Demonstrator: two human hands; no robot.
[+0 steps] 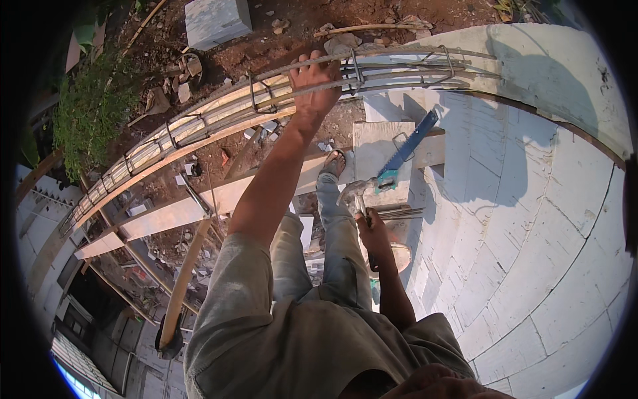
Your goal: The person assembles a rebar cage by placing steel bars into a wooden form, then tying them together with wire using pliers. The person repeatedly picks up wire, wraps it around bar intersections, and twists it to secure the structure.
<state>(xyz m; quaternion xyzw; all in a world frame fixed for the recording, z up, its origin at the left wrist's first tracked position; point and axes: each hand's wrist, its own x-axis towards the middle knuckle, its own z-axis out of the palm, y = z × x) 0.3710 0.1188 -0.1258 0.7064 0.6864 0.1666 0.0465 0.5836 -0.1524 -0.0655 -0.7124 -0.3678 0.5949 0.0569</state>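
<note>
My left hand (pixel 317 88) reaches far forward, its fingers wrapped over a long rebar cage (pixel 252 93). Thin steel bars and square stirrups make up the cage, which runs along a narrow wooden formwork trough. Low at my right side, my right hand (pixel 374 234) grips a hammer (pixel 356 191) by its handle, metal head upward. Just beyond the hammer, a handsaw (pixel 415 139) with a blue blade and teal handle lies on a pale block surface (pixel 372 138). My right fingers are partly hidden by the angle.
A white block wall (pixel 492 246) rises on the right, topped by a pale concrete surface (pixel 558 73). A long wooden plank (pixel 166 223) crosses below the cage. Rubble and reddish soil lie beneath; a loose white block (pixel 217 23) sits beyond. A leafy bush (pixel 93 110) stands left.
</note>
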